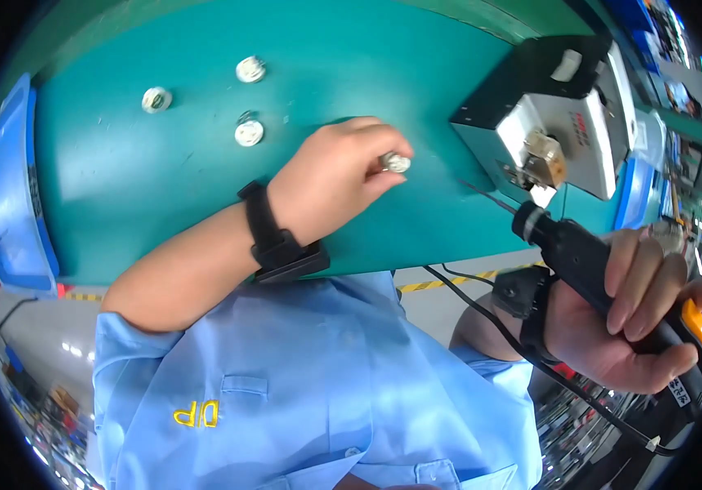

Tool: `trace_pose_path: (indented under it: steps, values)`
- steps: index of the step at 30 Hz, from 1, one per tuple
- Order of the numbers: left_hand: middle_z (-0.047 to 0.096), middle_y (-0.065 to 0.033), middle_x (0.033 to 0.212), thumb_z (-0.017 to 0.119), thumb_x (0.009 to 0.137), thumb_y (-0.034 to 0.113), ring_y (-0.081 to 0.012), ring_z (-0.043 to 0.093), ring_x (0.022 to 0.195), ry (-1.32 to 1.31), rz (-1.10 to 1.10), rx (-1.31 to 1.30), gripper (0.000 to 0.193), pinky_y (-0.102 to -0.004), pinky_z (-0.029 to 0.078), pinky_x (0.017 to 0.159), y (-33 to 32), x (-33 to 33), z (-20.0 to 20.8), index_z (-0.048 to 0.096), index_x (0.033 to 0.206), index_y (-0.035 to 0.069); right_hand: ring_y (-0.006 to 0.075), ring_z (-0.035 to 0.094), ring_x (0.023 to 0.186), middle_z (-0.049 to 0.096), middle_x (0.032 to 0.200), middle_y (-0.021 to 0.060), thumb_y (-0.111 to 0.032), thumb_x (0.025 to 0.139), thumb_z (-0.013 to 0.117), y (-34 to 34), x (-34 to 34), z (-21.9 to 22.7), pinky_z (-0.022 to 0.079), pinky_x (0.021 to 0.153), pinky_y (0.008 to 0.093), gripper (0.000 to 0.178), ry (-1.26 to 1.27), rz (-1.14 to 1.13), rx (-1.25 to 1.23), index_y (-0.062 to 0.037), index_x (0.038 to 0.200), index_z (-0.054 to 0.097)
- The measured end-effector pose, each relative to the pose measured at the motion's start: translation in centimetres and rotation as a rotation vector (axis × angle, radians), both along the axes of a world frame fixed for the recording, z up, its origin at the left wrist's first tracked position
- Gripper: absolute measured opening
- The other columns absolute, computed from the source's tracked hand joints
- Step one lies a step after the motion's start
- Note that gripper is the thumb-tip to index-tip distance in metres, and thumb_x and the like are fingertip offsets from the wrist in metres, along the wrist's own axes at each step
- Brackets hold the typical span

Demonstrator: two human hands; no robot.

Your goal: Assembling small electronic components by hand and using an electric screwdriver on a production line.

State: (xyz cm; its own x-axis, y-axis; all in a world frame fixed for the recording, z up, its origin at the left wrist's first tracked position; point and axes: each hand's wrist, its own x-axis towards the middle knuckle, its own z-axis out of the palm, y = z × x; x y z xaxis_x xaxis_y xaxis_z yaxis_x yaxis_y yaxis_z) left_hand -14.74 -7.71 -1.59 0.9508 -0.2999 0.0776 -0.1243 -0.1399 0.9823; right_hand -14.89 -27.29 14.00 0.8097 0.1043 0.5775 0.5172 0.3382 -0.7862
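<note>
at the lower right of the frame, your right hand (645, 292) is gripping a black corded driver (572, 249), its long axis slanting up and left. mid-frame, your left hand (326, 175) is pinching a small round piece (398, 163), sitting left of and slightly above the bit tip (465, 184), apart from it. beyond, three similar pieces (249, 133) are lying upper left, nearer your left hand.
</note>
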Motion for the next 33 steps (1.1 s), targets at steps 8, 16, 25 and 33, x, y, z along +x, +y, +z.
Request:
trace_pose_path:
  steps: [8,16,25,33]
  values:
    - [0.060,-0.0100,0.090,0.071,0.081,-0.001,-0.0156,0.063,0.066,0.051,-0.002,0.087,0.021,-0.0279,0.052,0.059,0.1,-0.3,0.4,0.064,0.100,0.002,0.0071,0.046,0.055,0.050,0.068,-0.0026,-0.036,0.089,0.062,-5.5,-2.2,2.9,0.034,0.058,0.0230,0.038,-0.086,-0.243,-0.010,-0.0016,0.104,0.055]
    - [0.062,-0.0086,0.094,0.071,0.079,-0.006,-0.0138,0.063,0.070,-0.010,-0.021,0.077,0.022,-0.0254,0.054,0.061,-0.2,-0.1,0.3,0.065,0.099,0.002,0.0071,0.045,0.056,0.049,0.068,-0.0025,-0.038,0.092,0.055,-5.5,1.4,0.8,0.035,0.059,0.0246,0.039,-0.081,-0.152,-0.053,-0.0040,0.110,0.056]
    - [0.063,-0.0093,0.096,0.071,0.079,-0.006,-0.0142,0.065,0.073,0.032,-0.023,0.110,0.022,-0.0249,0.055,0.064,-0.1,0.1,0.4,0.065,0.099,-0.001,0.0065,0.044,0.056,0.049,0.068,-0.0024,-0.037,0.095,0.051,-6.3,3.5,0.5,0.034,0.059,0.0239,0.036,-0.054,0.055,-0.160,-0.0052,0.112,0.053]
    - [0.063,-0.0097,0.095,0.071,0.079,-0.005,-0.0151,0.066,0.072,0.036,0.001,0.103,0.021,-0.0262,0.055,0.063,0.1,-0.3,0.2,0.065,0.099,0.000,0.0058,0.044,0.057,0.047,0.068,-0.0026,-0.035,0.096,0.051,-7.1,6.8,1.6,0.034,0.059,0.0242,0.035,0.230,0.187,-0.137,-0.0038,0.113,0.051]
